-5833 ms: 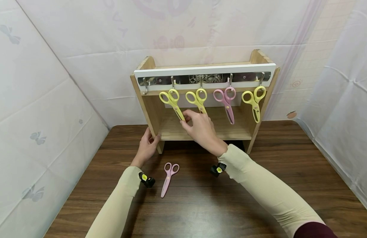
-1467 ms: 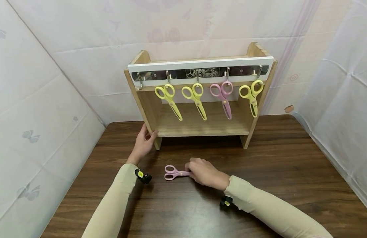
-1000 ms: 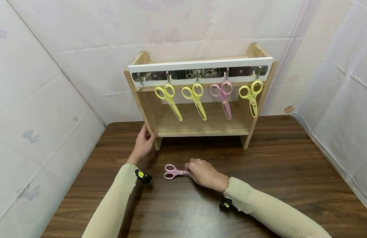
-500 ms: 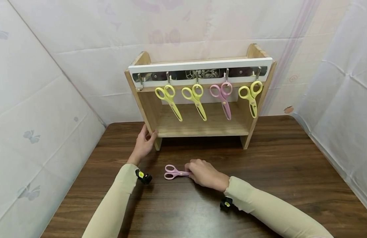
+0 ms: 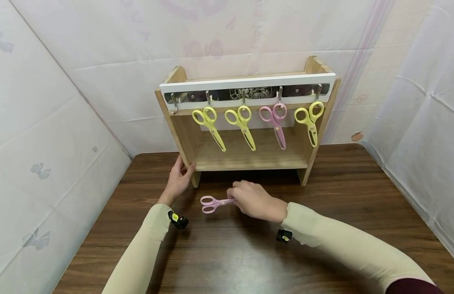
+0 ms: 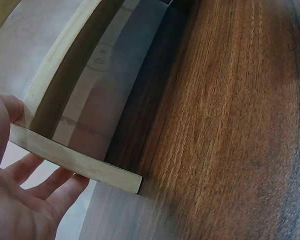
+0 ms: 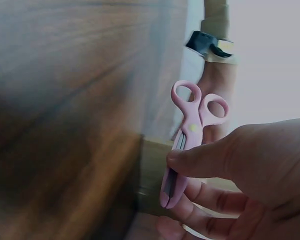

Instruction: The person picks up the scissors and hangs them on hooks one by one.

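Observation:
My right hand [image 5: 254, 200] pinches a pair of pink scissors [image 5: 213, 203] by the blades, just above the table. In the right wrist view the thumb lies across the blades and both handle loops of these scissors [image 7: 191, 107] point away from the palm. My left hand [image 5: 177, 179] holds the lower left side panel of the wooden shelf [image 5: 250, 166]. Seen from the left wrist, the thumb is inside and the fingers lie along the outer face of the panel [image 6: 75, 161]. Yellow scissors [image 5: 211, 127], more yellow scissors [image 5: 242, 125] and pink scissors [image 5: 276, 124] hang from hooks.
A metal hook strip [image 5: 227, 95] runs along the shelf's white front rail [image 5: 249, 81]. Its leftmost hook [image 5: 174, 103] carries nothing. Another yellow pair of scissors [image 5: 310, 122] hangs at the far right. Fabric walls surround the brown wooden table [image 5: 227, 253].
My right hand let go of the hanging yellow scissors, took the pink scissors off the table by the blades, and has just lifted them slightly toward the shelf. My left hand stays on the shelf.

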Tool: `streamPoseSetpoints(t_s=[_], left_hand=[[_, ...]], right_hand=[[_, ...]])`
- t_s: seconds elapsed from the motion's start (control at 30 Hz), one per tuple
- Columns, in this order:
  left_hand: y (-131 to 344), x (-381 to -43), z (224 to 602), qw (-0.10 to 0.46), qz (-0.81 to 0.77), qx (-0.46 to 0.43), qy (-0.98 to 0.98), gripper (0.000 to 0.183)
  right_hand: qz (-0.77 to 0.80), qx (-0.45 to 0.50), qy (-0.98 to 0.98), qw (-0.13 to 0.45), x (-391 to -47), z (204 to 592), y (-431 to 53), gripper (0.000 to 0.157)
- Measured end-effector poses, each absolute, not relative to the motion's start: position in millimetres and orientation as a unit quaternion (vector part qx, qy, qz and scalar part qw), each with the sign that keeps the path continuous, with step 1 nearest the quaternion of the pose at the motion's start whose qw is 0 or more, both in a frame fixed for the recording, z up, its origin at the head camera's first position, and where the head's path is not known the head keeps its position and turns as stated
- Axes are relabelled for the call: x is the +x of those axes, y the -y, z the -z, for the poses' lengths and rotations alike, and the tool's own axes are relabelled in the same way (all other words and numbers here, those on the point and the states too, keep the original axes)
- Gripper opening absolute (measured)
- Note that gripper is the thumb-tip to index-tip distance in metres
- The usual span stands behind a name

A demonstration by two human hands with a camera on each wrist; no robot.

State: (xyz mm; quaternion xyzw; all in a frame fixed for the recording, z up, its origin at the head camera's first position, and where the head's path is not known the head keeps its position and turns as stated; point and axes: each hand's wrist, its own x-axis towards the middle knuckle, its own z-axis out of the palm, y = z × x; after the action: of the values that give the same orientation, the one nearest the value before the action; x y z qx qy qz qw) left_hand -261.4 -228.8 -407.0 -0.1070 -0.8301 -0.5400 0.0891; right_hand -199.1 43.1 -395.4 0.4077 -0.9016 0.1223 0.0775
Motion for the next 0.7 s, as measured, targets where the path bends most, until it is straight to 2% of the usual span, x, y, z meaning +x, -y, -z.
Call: streamPoseSetpoints(t_s=[0.2,0.7], left_hand=[[238.2,-279.3,431.4,0.099,0.55,-0.104,0.823,0.054],[240.5,-279.0,436.2,0.105,0.546,-0.114,0.823,0.05]], right_hand=[[-0.123,0.409,0.897,0.112,-204.8,372.2,-38.2,0.008],[-0.132,0.413,0.888,0.153,-212.4,329.8,-37.0,0.004]])
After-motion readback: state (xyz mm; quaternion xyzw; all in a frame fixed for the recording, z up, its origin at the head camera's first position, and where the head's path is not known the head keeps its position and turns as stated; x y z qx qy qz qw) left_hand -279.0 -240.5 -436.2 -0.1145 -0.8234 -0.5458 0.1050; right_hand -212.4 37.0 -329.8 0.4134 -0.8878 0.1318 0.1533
